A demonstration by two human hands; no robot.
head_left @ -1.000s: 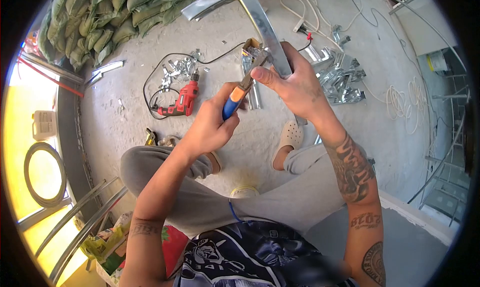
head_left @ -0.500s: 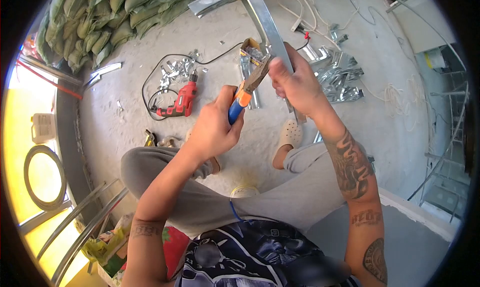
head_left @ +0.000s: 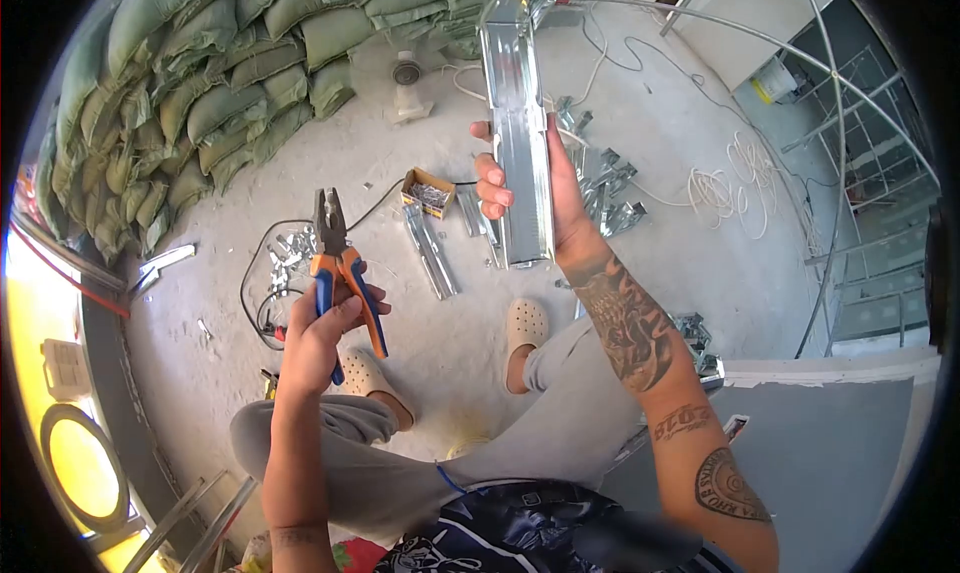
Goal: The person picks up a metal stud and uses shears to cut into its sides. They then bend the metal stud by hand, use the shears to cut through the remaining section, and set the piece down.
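Note:
My left hand [head_left: 318, 341] is wrapped around the handles of combination pliers [head_left: 331, 225], orange and blue, with their dark jaws pointing up and slightly parted. To the right, my right hand [head_left: 568, 201] grips a shiny galvanized metal channel [head_left: 519, 123] from below, fingers curled over its left edge. The channel stands nearly upright in view, hollow side toward me, with bent flaps at its far end. A clear gap separates the pliers from the channel.
On the concrete floor lie a small open box of screws [head_left: 428, 191], metal strips [head_left: 430, 251], small cut metal pieces [head_left: 294, 248] and a pile of channel offcuts [head_left: 612, 193]. Green sacks [head_left: 225, 93] are stacked at the back left; white cable [head_left: 715, 195] coils at right.
The pliers have come off the metal channel and moved left and down with my left hand. My right hand has raised and turned the channel, showing its hollow side. The view has tilted up.

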